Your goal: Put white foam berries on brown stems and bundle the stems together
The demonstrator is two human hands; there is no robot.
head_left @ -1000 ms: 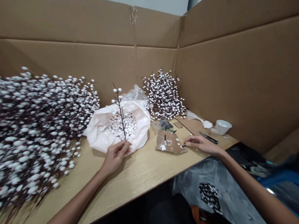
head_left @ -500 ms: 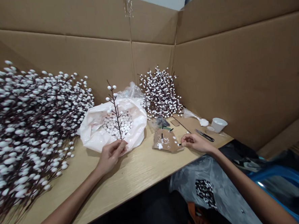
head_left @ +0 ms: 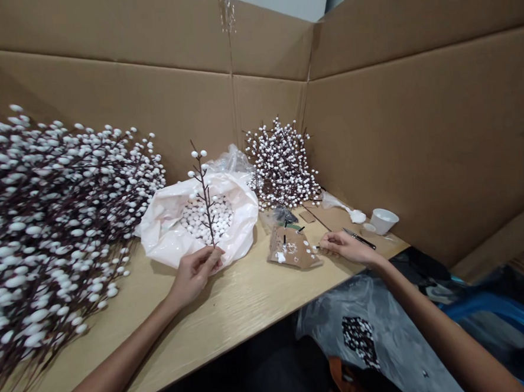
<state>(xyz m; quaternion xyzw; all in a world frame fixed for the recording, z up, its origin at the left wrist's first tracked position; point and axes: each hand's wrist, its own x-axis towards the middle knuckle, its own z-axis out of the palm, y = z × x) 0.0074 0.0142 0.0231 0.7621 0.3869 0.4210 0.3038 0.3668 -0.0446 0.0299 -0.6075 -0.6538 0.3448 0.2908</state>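
Observation:
Between the thumb and fingers of my left hand [head_left: 198, 272] stands an artificial berry branch [head_left: 207, 202], upright, brown, with a few white berries near its top and bare twigs below. Behind it, an open white plastic bag [head_left: 162, 237] holds many loose white berries. My right hand [head_left: 345, 247] pinches a small dark stick; its tip points left at the cardboard piece [head_left: 301, 251], just apart from its right edge. White blobs and several short black sticks show on that cardboard. The fingers hide most of the stick in my right hand.
A large heap of white-berry branches [head_left: 67, 202] covers the table's left side. A smaller bunch [head_left: 282, 165] stands at the back. A white cup [head_left: 384, 220] and a utility knife [head_left: 360, 238] lie beyond my right hand. Tall cardboard walls [head_left: 417, 121] enclose the table.
My right hand has drawn slightly right, and the stick's tip has come off the cardboard's edge. My left hand holds the branch almost unmoved.

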